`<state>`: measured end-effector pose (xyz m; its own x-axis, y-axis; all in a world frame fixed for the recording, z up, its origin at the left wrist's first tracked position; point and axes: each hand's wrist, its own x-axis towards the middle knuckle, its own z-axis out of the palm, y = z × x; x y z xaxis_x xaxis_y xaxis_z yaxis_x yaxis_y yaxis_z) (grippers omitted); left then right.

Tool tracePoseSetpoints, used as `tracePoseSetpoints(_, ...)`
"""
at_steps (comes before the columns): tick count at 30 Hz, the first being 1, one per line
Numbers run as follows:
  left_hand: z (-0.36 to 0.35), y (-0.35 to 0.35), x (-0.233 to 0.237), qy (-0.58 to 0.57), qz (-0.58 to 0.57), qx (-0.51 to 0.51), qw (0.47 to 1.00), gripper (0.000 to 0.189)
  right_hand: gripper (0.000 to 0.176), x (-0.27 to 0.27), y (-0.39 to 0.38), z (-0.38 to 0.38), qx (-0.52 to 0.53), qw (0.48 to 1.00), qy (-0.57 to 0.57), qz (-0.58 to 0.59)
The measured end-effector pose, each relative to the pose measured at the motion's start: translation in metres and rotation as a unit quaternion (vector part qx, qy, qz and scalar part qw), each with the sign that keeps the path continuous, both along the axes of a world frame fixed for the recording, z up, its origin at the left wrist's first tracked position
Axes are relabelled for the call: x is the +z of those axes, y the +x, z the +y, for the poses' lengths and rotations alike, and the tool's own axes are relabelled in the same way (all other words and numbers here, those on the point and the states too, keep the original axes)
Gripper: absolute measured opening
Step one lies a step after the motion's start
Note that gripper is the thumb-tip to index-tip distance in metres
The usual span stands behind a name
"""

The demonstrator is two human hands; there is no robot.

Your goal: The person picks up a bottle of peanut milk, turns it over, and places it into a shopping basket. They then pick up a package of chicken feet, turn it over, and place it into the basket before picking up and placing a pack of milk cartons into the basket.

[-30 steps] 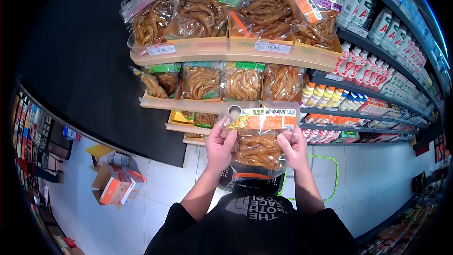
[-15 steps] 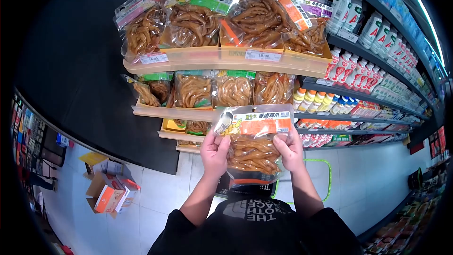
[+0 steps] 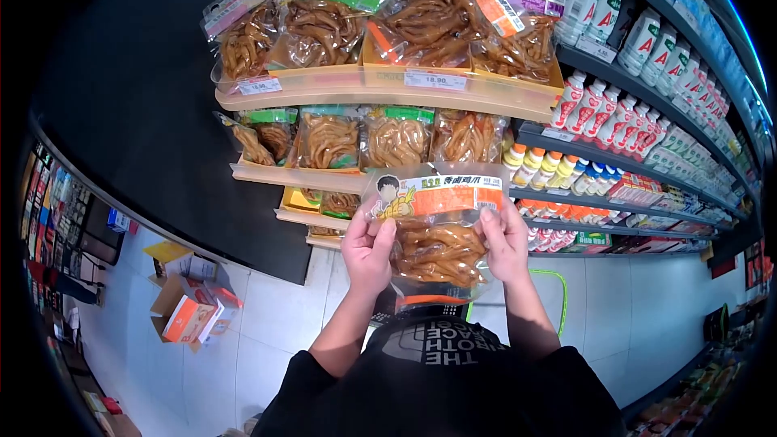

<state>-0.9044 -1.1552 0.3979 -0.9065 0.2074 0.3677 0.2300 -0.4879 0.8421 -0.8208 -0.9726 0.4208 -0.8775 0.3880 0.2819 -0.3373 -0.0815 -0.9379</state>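
A clear bag of brown chicken feet (image 3: 441, 252) with an orange and white label hangs upright in front of my chest. My left hand (image 3: 370, 252) pinches its left edge, thumb on the front. On the right edge, my right hand (image 3: 506, 244) grips the same bag, its thumb just below the label's corner. The fingers behind the bag are partly hidden. Beyond it, similar bags (image 3: 398, 144) stand on the middle shelf, and larger ones (image 3: 429, 20) fill the top shelf above price tags (image 3: 435, 80).
Shelves of white bottles (image 3: 643, 42) and red-white bottles (image 3: 599, 113) run along the right. An opened cardboard box (image 3: 188, 317) lies on the floor at left. A green-edged frame (image 3: 564, 299) and part of a dark basket are below the bag. A black panel (image 3: 162, 113) rises at left.
The bag and both hands have risen slightly in view. My right hand now sits a little higher along the bag's edge. The shelves have shifted slightly with the camera.
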Motion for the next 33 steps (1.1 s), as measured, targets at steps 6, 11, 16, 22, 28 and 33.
tracePoseSetpoints(6,0.013,0.004,-0.003,0.018,-0.025,-0.029,0.999,0.041,0.034,0.002,0.009,0.01,-0.014,0.999,-0.01,0.027)
tracePoseSetpoints(11,0.014,0.003,-0.004,0.012,-0.029,-0.048,0.998,0.042,0.036,0.001,0.014,0.014,-0.049,0.998,0.03,0.004)
tracePoseSetpoints(16,0.014,0.007,0.004,0.034,-0.045,-0.042,0.998,0.042,0.039,-0.003,0.013,0.014,-0.057,0.997,0.043,-0.005)
tracePoseSetpoints(22,0.008,0.0,0.006,0.034,-0.058,-0.038,0.997,0.042,0.041,-0.003,0.004,0.014,-0.042,0.999,0.027,0.003)
tracePoseSetpoints(28,0.009,-0.011,0.018,0.035,-0.042,-0.029,0.998,0.042,0.039,0.008,-0.004,0.013,-0.028,0.999,0.0,0.022)
tracePoseSetpoints(33,0.01,-0.017,0.025,0.037,-0.042,-0.038,0.998,0.043,0.04,0.014,-0.006,0.014,-0.035,0.999,0.015,0.026)
